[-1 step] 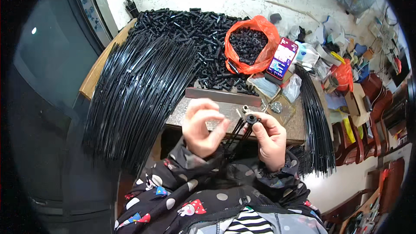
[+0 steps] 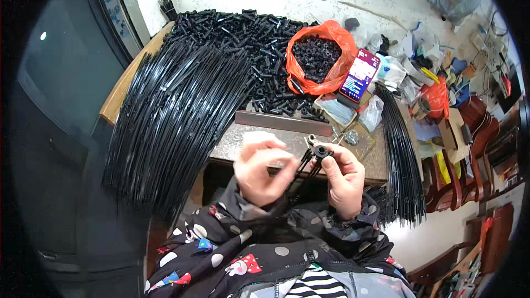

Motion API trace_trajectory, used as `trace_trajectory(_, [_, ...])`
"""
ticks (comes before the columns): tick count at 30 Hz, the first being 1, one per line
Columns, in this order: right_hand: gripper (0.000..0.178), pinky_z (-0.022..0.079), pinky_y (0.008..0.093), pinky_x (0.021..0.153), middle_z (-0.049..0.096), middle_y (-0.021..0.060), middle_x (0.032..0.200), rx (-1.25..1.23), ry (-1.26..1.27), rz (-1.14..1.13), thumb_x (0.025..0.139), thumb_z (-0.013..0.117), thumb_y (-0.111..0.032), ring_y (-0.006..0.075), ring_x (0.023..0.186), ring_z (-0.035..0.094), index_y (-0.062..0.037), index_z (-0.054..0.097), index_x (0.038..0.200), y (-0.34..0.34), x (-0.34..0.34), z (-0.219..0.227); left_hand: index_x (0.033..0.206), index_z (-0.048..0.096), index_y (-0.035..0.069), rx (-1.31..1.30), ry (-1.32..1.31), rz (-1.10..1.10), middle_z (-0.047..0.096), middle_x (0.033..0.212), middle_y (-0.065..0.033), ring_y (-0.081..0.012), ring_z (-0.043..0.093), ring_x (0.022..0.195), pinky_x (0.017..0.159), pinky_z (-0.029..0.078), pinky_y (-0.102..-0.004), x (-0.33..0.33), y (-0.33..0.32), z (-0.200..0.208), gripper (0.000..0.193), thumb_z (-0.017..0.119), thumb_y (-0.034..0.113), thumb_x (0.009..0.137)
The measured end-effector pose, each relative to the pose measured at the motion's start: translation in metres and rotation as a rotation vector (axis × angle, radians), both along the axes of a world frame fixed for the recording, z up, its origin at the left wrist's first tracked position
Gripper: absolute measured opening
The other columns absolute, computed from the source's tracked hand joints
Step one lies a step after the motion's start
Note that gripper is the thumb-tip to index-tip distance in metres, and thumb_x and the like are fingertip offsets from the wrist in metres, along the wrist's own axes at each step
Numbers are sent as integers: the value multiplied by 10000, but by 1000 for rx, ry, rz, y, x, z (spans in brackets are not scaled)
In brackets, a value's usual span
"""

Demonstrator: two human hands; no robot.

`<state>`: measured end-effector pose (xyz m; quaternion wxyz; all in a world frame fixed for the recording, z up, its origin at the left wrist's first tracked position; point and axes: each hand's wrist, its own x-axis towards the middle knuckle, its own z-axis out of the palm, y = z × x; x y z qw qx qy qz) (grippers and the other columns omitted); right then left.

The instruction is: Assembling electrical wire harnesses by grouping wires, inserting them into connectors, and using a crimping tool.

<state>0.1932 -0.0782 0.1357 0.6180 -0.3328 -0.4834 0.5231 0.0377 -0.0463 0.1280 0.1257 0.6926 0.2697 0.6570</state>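
My right hand [image 2: 345, 179] pinches a black round hub [image 2: 321, 151] between thumb and fingers. Thin black rods [image 2: 305, 160] fan down and to the left from the hub. Just left of it is my left hand [image 2: 262, 168], with thumb and fingers curled toward each other and smeared by motion, so whether anything is between them is unclear. Its fingertips are close to the rods; contact cannot be made out. Beyond the hub, a small pale metal piece [image 2: 312, 139] shows near the table's front edge.
A large bundle of long black rods [image 2: 171, 115] covers the table's left; another bundle [image 2: 402, 154] hangs over the right. Behind a metal bar [image 2: 282, 123] lie heaped black tubes [image 2: 232, 33], a red bag [image 2: 343, 35] of small black parts, and a phone [image 2: 360, 76].
My left hand has moved slightly right and down, its fingertips nearer the rods. My right hand keeps hold of the hub in nearly the same place.
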Motion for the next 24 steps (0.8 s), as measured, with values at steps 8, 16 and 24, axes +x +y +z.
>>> trace_trajectory(8, [228,403,218,765,567,35,915,-4,118,-34,793,592,-51,94,828,522,33,552,1001,2,-6,2,878,545,-5,-509,-398,-636,484,947,-74,-130,501,834,733,429,-266,21,-1,-6,121,571,-46,767])
trace_trajectory(16, [166,388,190,599,556,13,809,7,-127,-5,757,618,-31,68,655,482,18,609,915,0,7,16,908,518,-36,-631,-364,-690,499,927,-84,-153,502,869,784,400,-266,14,-7,11,282,681,21,686])
trace_trajectory(24, [262,397,178,573,518,1,789,-44,29,79,677,683,-7,41,668,483,-41,508,869,0,-3,1,945,531,-43,-358,37,-508,514,876,-106,-162,487,791,730,368,-264,10,-9,9,333,477,274,855])
